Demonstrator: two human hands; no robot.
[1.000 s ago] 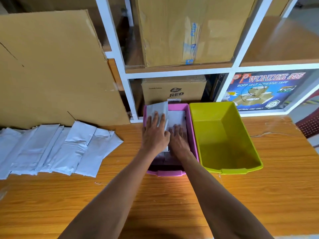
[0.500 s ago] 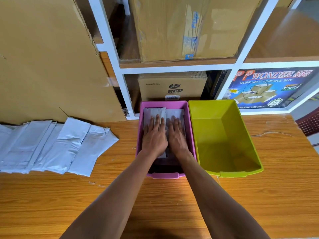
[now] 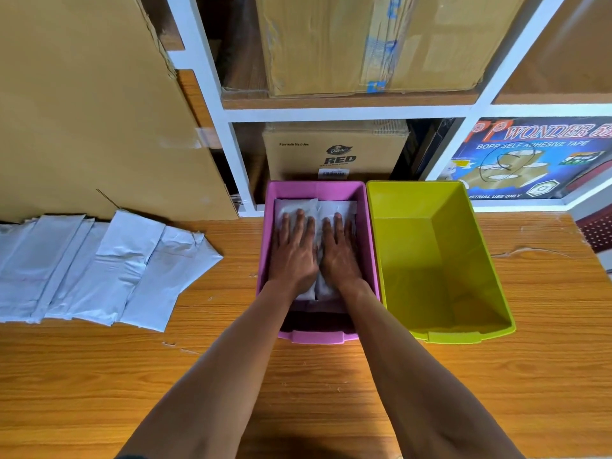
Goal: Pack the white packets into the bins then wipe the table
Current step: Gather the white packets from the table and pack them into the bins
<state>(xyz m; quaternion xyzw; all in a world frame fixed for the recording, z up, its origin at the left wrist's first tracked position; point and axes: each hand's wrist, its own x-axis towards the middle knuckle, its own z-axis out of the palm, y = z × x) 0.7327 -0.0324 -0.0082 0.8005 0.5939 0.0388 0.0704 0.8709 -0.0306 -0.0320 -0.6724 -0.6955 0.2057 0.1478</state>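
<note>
A pink bin (image 3: 317, 188) stands at the back middle of the wooden table (image 3: 298, 376), with white packets (image 3: 341, 208) lying flat inside it. My left hand (image 3: 293, 256) and my right hand (image 3: 339, 253) lie side by side in the bin, fingers straight, pressing down on the packets. A yellow-green bin (image 3: 430, 260) stands right beside the pink one, with nothing visible in it. Several more white packets (image 3: 99, 270) lie overlapped on the table at the left.
A white shelf frame (image 3: 212, 104) rises behind the table, holding cardboard boxes (image 3: 334, 150) and a blue tape carton (image 3: 530, 157). A large cardboard sheet (image 3: 89, 104) leans at the back left. A maroon chair (image 3: 596, 233) shows past the table's right edge.
The packet that stood up at the pink bin's back left now lies flat under my left hand. Both hands have settled flat on the packets.
</note>
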